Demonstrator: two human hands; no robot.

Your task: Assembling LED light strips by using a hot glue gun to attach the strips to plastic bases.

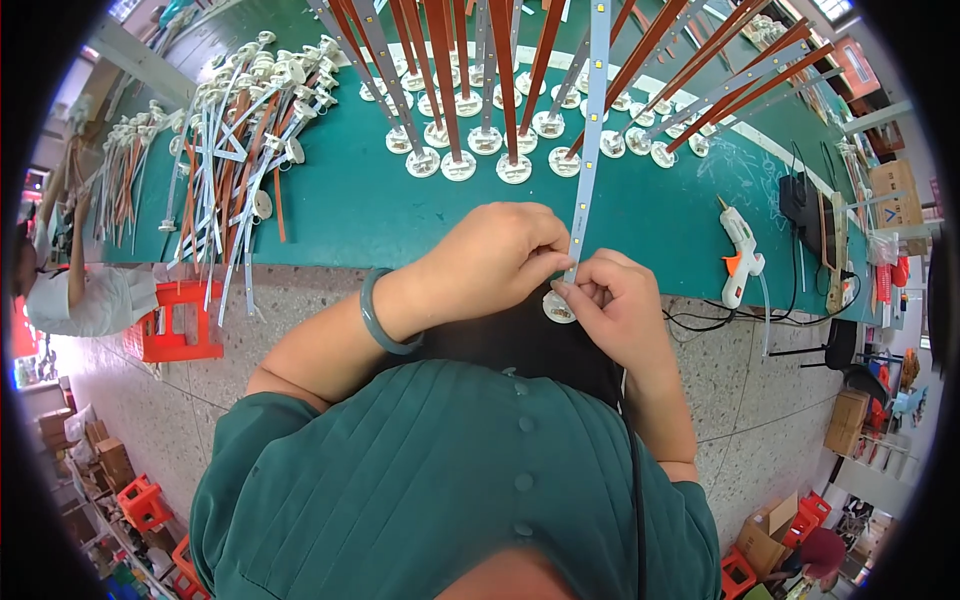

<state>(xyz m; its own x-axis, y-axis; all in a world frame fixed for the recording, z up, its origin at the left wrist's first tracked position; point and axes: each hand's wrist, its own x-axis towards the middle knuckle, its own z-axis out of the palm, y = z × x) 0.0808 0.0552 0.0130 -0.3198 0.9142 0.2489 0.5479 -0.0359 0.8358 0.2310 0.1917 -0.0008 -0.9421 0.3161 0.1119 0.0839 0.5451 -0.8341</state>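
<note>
- Head view: the left hand [490, 258] and the right hand [615, 305] meet at the near edge of the green tabletop [380, 215], just over the person's lap.
- Both work on one LED strip [592, 120], a long pale strip with small yellow dots that runs from the fingers up and away across the tabletop.
- The left grip is clenched on the strip's lower end, thumb and fingers pinched against it from the left.
- The right grip pinches the same lower end from the right, fingertips touching those of the left hand.
- A round white base [558, 308] sits right under the strip's end, against the right-hand fingers and partly hidden by them; which fingers hold it I cannot tell.
- A green bangle [378, 315] circles the left wrist.
- Further back on the tabletop stands a row of finished strips [500, 90], white and brown, each rising from a round white base.
- To the left lies a loose pile of strips [240, 150] with bases, heaped crosswise.
- To the right a white glue gun [742, 250] with an orange trigger lies on the tabletop, well apart from the hands.
- An orange stool [175, 320] stands on the floor at the left, near another person's sleeve [85, 300].
</note>
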